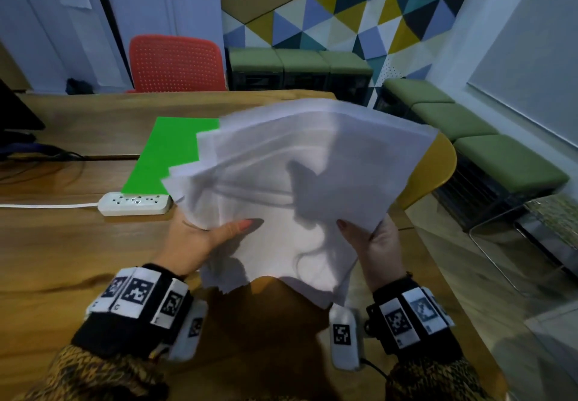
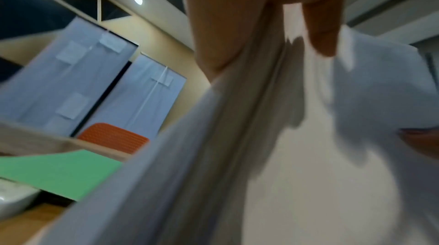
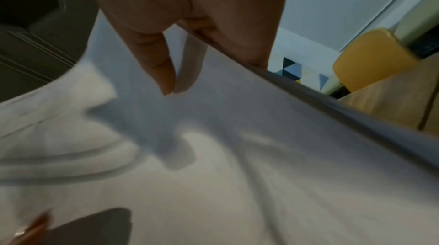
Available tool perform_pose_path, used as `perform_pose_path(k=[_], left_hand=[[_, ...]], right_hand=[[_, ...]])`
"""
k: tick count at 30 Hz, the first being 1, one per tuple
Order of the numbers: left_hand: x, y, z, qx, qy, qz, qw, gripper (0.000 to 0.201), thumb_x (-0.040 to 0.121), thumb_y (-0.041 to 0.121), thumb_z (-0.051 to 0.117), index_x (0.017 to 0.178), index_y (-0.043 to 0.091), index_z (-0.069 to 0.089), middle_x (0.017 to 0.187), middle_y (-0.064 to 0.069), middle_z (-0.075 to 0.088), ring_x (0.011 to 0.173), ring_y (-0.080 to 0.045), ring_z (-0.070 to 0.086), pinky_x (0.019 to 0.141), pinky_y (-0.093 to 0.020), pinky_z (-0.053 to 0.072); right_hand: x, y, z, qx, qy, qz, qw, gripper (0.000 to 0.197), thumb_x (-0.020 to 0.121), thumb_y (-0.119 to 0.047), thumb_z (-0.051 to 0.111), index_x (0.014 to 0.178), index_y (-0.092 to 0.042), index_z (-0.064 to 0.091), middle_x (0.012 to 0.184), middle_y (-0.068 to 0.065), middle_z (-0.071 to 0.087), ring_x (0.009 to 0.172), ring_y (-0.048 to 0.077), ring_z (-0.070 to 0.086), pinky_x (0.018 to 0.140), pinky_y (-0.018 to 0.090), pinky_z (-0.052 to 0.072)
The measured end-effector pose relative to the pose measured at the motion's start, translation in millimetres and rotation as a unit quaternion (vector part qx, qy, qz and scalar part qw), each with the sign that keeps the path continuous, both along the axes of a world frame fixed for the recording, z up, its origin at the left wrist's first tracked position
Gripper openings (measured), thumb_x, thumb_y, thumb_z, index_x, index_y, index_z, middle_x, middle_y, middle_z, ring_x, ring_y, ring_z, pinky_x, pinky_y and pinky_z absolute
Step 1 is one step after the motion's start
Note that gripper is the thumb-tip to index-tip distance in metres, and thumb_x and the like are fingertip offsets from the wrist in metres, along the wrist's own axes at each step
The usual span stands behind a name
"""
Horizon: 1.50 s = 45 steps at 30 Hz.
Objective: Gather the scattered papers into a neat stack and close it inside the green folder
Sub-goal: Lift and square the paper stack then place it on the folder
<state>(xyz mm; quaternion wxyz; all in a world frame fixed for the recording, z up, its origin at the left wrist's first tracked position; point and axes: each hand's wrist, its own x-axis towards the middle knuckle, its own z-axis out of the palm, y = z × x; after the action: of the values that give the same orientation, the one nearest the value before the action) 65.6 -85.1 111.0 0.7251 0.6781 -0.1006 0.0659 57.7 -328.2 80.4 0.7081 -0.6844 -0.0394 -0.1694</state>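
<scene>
Papers (image 1: pixel 300 181), gathered but not yet squared, hang in the air above a wooden table (image 1: pixel 62 260) as a person holds the bundle from both sides. The left hand (image 1: pixel 200 238) pinches the sheaf's left edge, thumb on top and fingers beneath; the right hand (image 1: pixel 375 241) grips the right edge the same way. Sheets fan out at the upper left, their corners stepped like stairs. The green folder (image 1: pixel 169 153) lies flat on the table beyond the bundle, just behind a white power strip (image 1: pixel 134 203); whether it lies open or closed cannot be told. Collecting appears finished and aligning is the step in hand. Next, the loose edges likely need tapping against the tabletop until flush, before the stack goes into the folder.
</scene>
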Motion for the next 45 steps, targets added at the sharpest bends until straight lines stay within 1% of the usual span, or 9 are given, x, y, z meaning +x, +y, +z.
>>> perform_pose_path(k=[3, 8, 13, 26, 31, 33, 38, 41, 45], left_hand=[[2.8, -6.8, -0.9, -0.012, -0.047, 0.050, 0.998, 0.046, 0.053, -0.006, 0.077, 0.077, 0.032, 0.070, 0.074, 0.032, 0.070, 0.076, 0.014, 0.064, 0.066, -0.004, 0.048], [3.2, 11.3, 6.1, -0.027, -0.033, 0.001, 0.999, 0.051, 0.031, 0.047, 0.087, 0.078, 0.032, 0.073, 0.078, 0.025, 0.073, 0.078, 0.009, 0.067, 0.066, -0.008, 0.051], [4.5, 8.0, 6.3, -0.028, -0.063, 0.008, 0.998, 0.059, 0.034, 0.036, 0.089, 0.089, 0.028, 0.069, 0.088, 0.021, 0.074, 0.087, 0.004, 0.067, 0.073, -0.011, 0.052], [6.2, 13.0, 1.2, -0.033, -0.075, 0.024, 0.996, 0.050, 0.031, 0.040, 0.088, 0.079, 0.038, 0.073, 0.079, 0.024, 0.073, 0.079, 0.008, 0.067, 0.068, -0.010, 0.052], [12.8, -0.3, 1.5, 0.006, -0.113, 0.067, 0.991, 0.053, 0.065, -0.001, 0.077, 0.075, 0.051, 0.070, 0.073, 0.035, 0.069, 0.073, 0.013, 0.064, 0.070, -0.008, 0.051], [12.7, 5.4, 3.6, 0.012, -0.128, 0.083, 0.988, 0.039, 0.063, 0.008, 0.081, 0.082, 0.040, 0.070, 0.077, 0.035, 0.069, 0.077, 0.013, 0.064, 0.072, -0.008, 0.050], [1.2, 9.7, 13.4, 0.100, -0.223, 0.171, 0.954, 0.102, 0.057, 0.010, 0.083, 0.134, 0.027, 0.018, 0.115, 0.027, 0.054, 0.101, 0.008, 0.056, 0.076, -0.019, 0.052], [-3.2, 15.8, 30.7, 0.237, -0.322, 0.196, 0.895, 0.108, 0.063, 0.027, 0.079, 0.142, 0.038, 0.005, 0.122, 0.006, 0.042, 0.111, -0.003, 0.044, 0.088, -0.015, 0.044], [-11.3, 16.4, 44.0, 0.318, -0.304, 0.165, 0.883, 0.095, 0.069, 0.027, 0.072, 0.142, 0.047, 0.014, 0.117, 0.027, 0.035, 0.096, 0.005, 0.040, 0.091, 0.001, 0.031]], right_hand=[[-1.2, 5.8, 5.8, -0.005, -0.021, 0.010, 1.000, 0.027, 0.072, -0.009, 0.063, 0.098, 0.000, 0.060, 0.082, -0.012, 0.071, 0.079, 0.005, 0.065, 0.066, 0.018, 0.052], [-0.6, -0.7, 17.1, 0.034, -0.020, 0.028, 0.999, 0.057, 0.065, -0.004, 0.068, 0.116, -0.015, 0.047, 0.106, 0.003, 0.062, 0.101, 0.016, 0.061, 0.082, 0.029, 0.055], [1.9, 7.9, 21.0, 0.079, -0.018, 0.068, 0.994, 0.064, 0.058, -0.014, 0.072, 0.114, 0.005, 0.047, 0.096, 0.010, 0.064, 0.088, 0.019, 0.062, 0.066, 0.027, 0.054], [1.7, 7.5, 16.3, 0.079, -0.002, 0.043, 0.996, 0.045, 0.063, -0.002, 0.064, 0.104, -0.014, 0.050, 0.084, -0.008, 0.067, 0.082, 0.008, 0.063, 0.069, 0.021, 0.052], [-3.4, 30.1, 26.4, 0.036, -0.043, 0.001, 0.998, 0.035, 0.070, -0.005, 0.062, 0.104, -0.010, 0.054, 0.082, -0.017, 0.073, 0.077, -0.002, 0.067, 0.065, 0.014, 0.053], [-7.9, 29.3, 31.4, 0.011, -0.068, -0.032, 0.997, 0.046, 0.072, -0.002, 0.059, 0.112, -0.020, 0.045, 0.090, -0.013, 0.071, 0.084, -0.004, 0.065, 0.068, 0.012, 0.052], [-17.8, 25.8, 49.7, -0.116, -0.165, -0.167, 0.965, 0.094, 0.070, -0.001, 0.062, 0.137, -0.043, 0.010, 0.119, 0.004, 0.050, 0.101, 0.009, 0.059, 0.083, 0.024, 0.053], [-18.7, 28.1, 65.3, -0.301, -0.194, -0.205, 0.911, 0.084, 0.070, -0.007, 0.064, 0.139, -0.029, 0.022, 0.126, 0.010, 0.039, 0.102, -0.010, 0.039, 0.080, -0.002, 0.040], [-18.7, 31.8, 71.3, -0.365, -0.208, -0.186, 0.888, 0.065, 0.073, 0.007, 0.059, 0.134, -0.006, 0.040, 0.126, 0.015, 0.048, 0.104, -0.011, 0.036, 0.088, -0.005, 0.028]])
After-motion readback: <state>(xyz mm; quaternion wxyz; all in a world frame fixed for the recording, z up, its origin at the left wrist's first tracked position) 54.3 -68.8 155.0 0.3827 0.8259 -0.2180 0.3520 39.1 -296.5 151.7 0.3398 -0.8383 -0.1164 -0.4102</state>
